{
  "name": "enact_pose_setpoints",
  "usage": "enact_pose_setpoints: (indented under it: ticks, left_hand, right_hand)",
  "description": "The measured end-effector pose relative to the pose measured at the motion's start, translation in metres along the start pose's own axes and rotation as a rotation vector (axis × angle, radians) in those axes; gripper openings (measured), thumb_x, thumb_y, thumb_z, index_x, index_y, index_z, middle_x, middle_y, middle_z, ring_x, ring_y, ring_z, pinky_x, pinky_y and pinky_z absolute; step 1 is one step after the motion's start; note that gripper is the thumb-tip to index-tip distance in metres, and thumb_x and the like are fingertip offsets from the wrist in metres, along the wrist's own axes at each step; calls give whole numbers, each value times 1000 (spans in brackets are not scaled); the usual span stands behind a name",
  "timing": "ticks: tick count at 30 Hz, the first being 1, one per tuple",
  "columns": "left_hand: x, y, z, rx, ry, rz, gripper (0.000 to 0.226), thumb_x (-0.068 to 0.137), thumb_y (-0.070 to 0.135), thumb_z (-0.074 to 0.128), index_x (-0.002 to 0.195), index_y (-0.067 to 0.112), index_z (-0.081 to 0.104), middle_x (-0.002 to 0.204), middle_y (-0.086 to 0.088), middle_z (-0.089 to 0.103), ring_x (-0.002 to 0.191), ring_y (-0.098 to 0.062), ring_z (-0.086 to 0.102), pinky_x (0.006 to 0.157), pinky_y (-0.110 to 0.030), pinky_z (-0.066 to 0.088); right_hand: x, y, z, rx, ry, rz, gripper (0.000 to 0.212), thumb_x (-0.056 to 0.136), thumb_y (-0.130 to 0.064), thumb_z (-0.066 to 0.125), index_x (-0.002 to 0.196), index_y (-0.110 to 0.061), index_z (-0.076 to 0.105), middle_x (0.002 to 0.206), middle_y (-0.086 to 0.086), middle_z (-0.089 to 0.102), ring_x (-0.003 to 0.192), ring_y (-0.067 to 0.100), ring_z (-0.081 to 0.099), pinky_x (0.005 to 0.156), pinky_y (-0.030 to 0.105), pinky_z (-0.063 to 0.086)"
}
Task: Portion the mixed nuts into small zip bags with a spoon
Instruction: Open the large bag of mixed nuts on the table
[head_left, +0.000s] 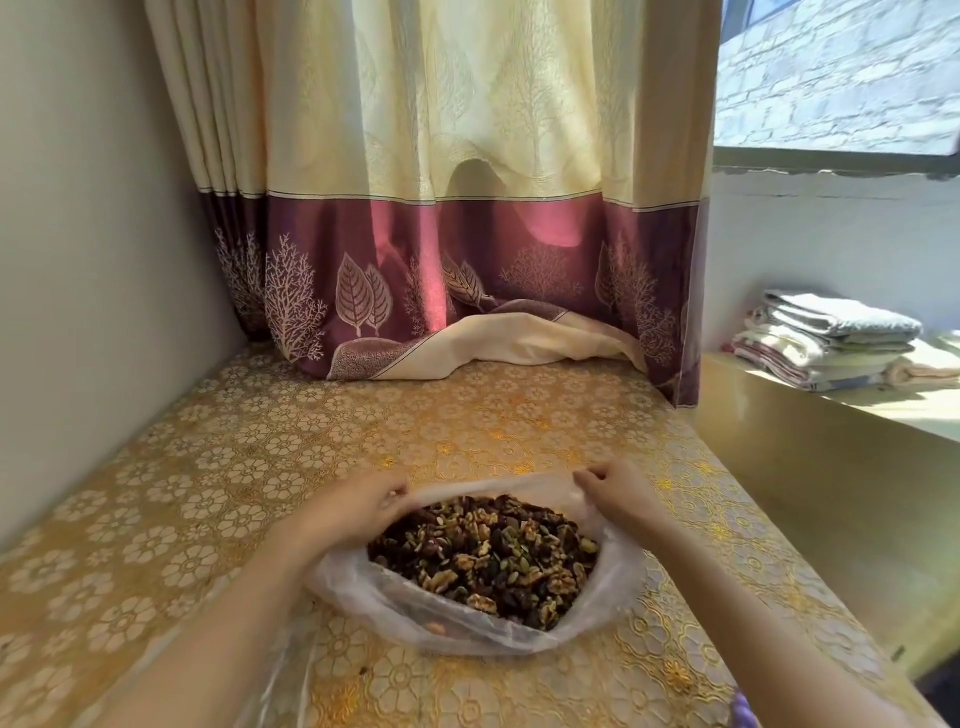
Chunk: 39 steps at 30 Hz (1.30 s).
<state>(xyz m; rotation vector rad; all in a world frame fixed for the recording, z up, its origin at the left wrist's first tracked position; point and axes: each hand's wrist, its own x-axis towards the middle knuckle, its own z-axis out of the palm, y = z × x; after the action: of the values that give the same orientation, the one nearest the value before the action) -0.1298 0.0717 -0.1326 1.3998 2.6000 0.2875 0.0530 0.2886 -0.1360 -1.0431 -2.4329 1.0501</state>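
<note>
- Head view: left hand (358, 503) pinches the far-left rim of the clear plastic bag (363, 597); grip is clamped on the film, fingers curled round it.
- Right hand (615, 488) does the same on the far-right rim, grip clamped on the bag edge too.
- Both grips pull apart, so the bag mouth gapes wide and faces up.
- Mixed nuts (488, 556) lie between the two grips and on the near side of them, towards the person. Walnuts and pumpkin seeds are plain; the dark red bits could be dried fruit, can't be sure.
- Long axis of the open mouth runs from far-left, just by the left grip, to near-right. The right grip sits beyond the right end of it.
- Bag rests on the worktop (156, 519), which has a gold floral cover.
- Beyond both grips: curtain (441, 208), hem spilling onto the worktop. Far right of the right grip: folded towels (831, 332) on a sill.
- No spoon or small zip bags in view. A bit of purple at the frame's bottom right, can't identify.
- Judgement: no portioning done yet; bag just being opened. Either hand reaches the nuts about equally, and one grip has to let go to fetch a spoon.
</note>
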Motion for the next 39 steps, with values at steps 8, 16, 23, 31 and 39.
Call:
enact_pose_setpoints:
  ticks: [8,16,23,31,39]
  left_hand:
    - [21,-2,3,-274,269,-93,19,96,18,45,86,14,60,69,8,55,59,-4,51,53,-13,39]
    - [51,-6,7,-477,377,-180,18,93,16,50,95,7,66,68,2,59,53,-10,48,48,-16,36]
    - [30,0,-7,-216,396,-30,27,92,22,52,118,21,55,122,5,53,112,-11,48,99,-36,42]
    - [-51,22,22,-20,297,253,30,82,56,45,103,38,58,109,23,47,112,3,37,107,-27,22]
    - [-90,9,17,8,251,191,23,91,36,51,109,28,62,113,13,58,109,1,47,105,-24,35]
  right_hand:
    - [22,-4,8,210,16,30,39,98,-20,47,60,-12,42,54,-1,39,48,16,37,46,25,30]
    - [52,-11,5,236,116,11,25,93,-15,56,72,-2,62,58,3,47,46,10,34,45,21,29]
    - [29,-10,-5,-202,187,-156,23,95,-17,54,109,-4,66,108,9,66,100,20,60,85,27,44]
    - [-47,8,1,-390,214,-536,21,91,-18,62,108,-8,68,111,6,61,93,19,58,78,20,44]
    - [-76,21,0,-481,183,-473,26,94,-29,54,110,-12,65,117,5,58,110,19,49,92,24,40]
